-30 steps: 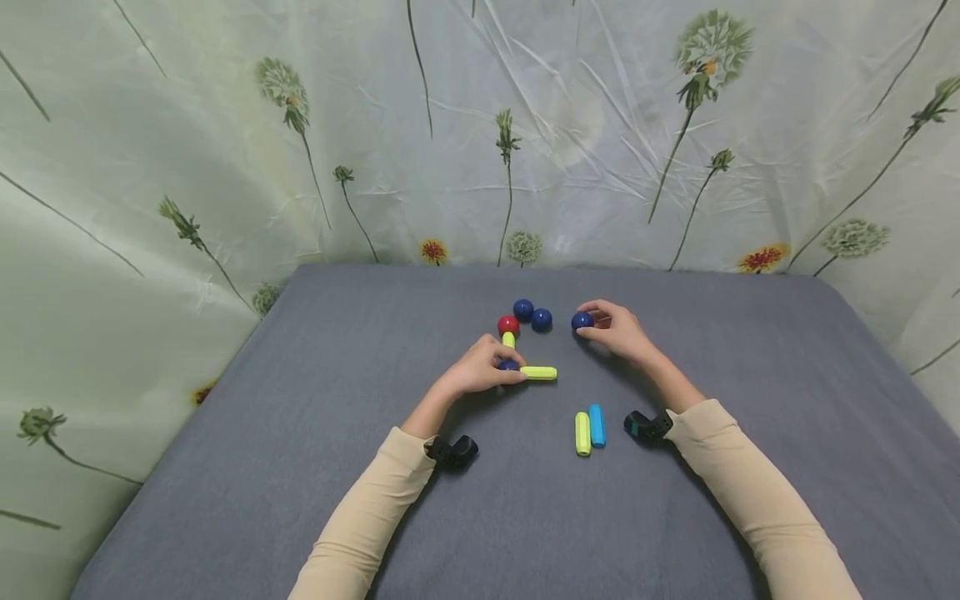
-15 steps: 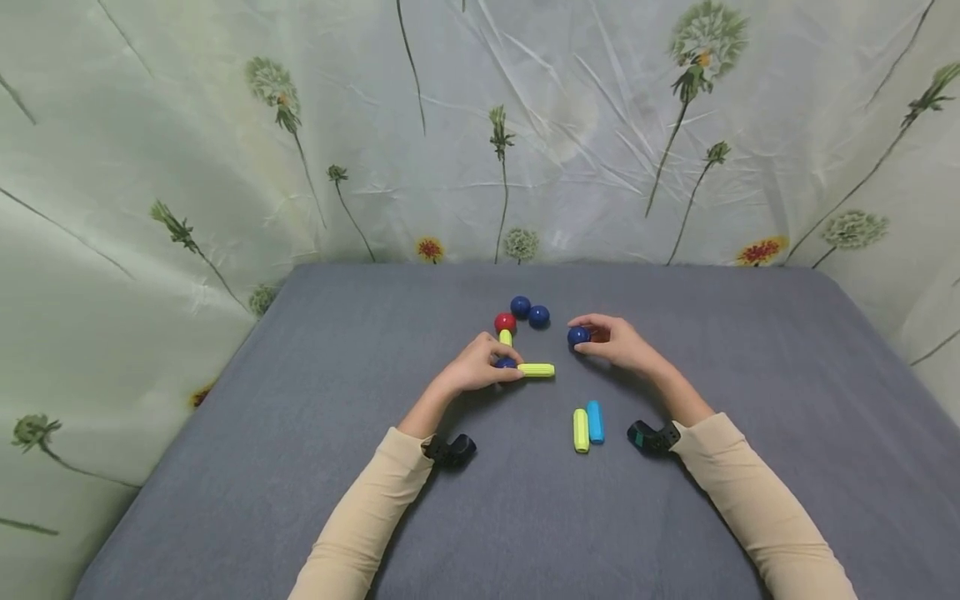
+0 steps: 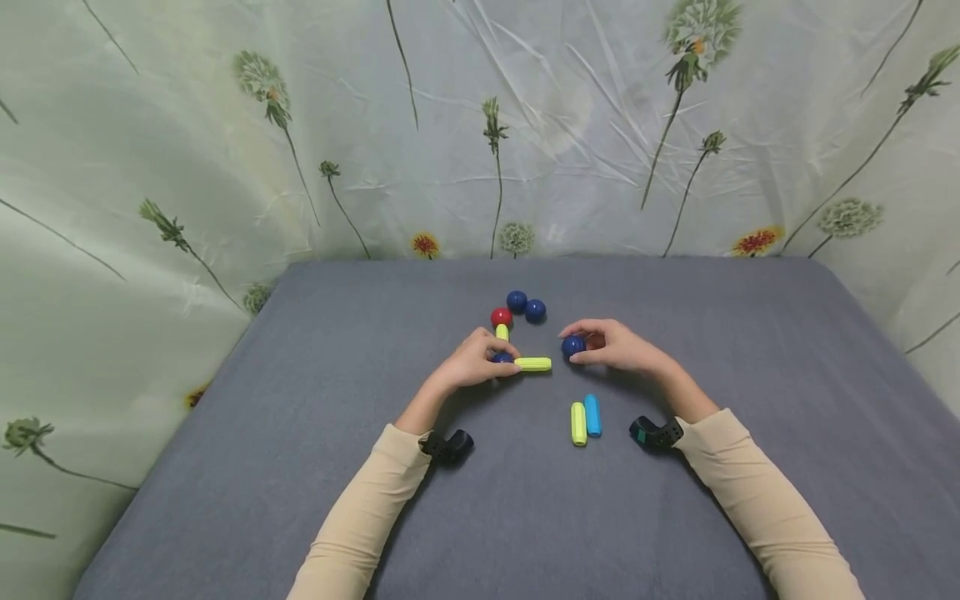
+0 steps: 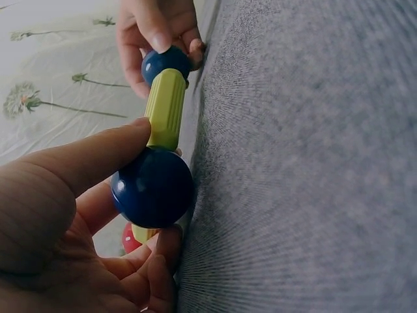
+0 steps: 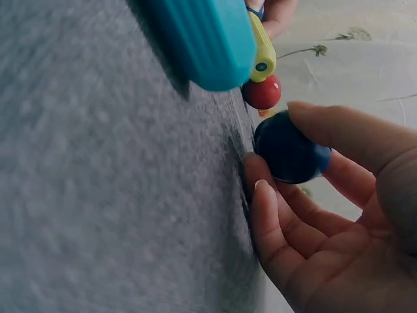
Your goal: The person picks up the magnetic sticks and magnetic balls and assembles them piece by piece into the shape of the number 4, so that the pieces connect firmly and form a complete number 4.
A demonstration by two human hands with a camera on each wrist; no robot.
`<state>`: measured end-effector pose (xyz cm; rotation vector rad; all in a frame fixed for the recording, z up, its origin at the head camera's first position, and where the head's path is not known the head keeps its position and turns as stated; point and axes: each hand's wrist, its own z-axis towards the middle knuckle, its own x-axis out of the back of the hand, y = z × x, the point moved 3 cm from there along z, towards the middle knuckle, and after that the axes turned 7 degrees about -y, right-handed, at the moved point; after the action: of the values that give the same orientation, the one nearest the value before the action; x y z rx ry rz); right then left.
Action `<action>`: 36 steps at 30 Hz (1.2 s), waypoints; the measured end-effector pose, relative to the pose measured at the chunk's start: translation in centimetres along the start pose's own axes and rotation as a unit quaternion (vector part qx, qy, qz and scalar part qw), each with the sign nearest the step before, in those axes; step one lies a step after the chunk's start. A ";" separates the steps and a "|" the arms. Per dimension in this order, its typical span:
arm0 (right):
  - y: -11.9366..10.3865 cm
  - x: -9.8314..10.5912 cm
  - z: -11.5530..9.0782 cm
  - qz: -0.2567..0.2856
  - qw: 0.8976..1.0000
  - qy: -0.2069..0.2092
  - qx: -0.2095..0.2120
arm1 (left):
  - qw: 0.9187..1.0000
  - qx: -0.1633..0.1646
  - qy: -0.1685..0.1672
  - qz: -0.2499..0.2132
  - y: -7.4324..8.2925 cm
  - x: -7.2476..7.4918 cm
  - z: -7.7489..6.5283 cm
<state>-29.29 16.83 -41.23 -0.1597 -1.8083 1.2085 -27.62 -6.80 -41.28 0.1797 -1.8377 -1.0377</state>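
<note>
My left hand point(image 3: 472, 360) grips a blue ball point(image 4: 153, 188), its thumb lying against the near end of a ribbed yellow rod point(image 3: 534, 364) that sticks out rightward from the ball. Another yellow rod point(image 3: 502, 333) runs from that ball's far side to a red ball point(image 3: 501, 317). Between thumb and fingers, my right hand point(image 3: 618, 346) holds a second blue ball point(image 5: 291, 149). In the head view this ball sits just beyond and right of the yellow rod's free end, with a small gap between them.
Two loose blue balls point(image 3: 535, 311) lie side by side behind the red one. Closer to me, a yellow rod point(image 3: 578, 423) and a blue rod point(image 3: 592, 415) rest next to each other on the grey cloth surface point(image 3: 300, 400). A flower-printed curtain point(image 3: 420, 167) hangs behind.
My right hand has brought its blue ball nearer to me and slightly left, close to the yellow rod's end. The left hand keeps its hold; the head view has shifted slightly.
</note>
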 end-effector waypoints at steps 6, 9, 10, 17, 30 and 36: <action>-0.7 -0.6 0.0 -0.016 0.999 -0.045 0.009 | 1.000 -0.015 0.002 0.011 -0.1 0.1 0.2; -0.9 -0.8 0.0 -0.017 0.999 -0.048 0.008 | 1.000 -0.026 0.003 0.013 0.0 0.3 0.3; -1.0 -0.8 0.0 -0.017 0.999 -0.048 0.008 | 1.000 -0.028 0.002 0.013 0.0 0.3 0.3; -1.2 -1.1 0.0 -0.020 0.999 -0.042 0.004 | 1.000 -0.013 0.002 0.013 0.1 0.2 0.3; -1.3 -1.5 0.2 -0.013 0.999 -0.034 0.003 | 1.000 0.022 0.013 0.009 -0.1 0.0 0.1; -1.3 -1.6 0.2 0.000 1.000 -0.030 -0.003 | 0.999 0.015 0.020 0.034 0.2 0.1 0.0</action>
<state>-28.06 15.18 -41.20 -0.1281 -1.8636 1.2184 -27.63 -6.72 -41.11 0.1527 -1.8107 -0.9533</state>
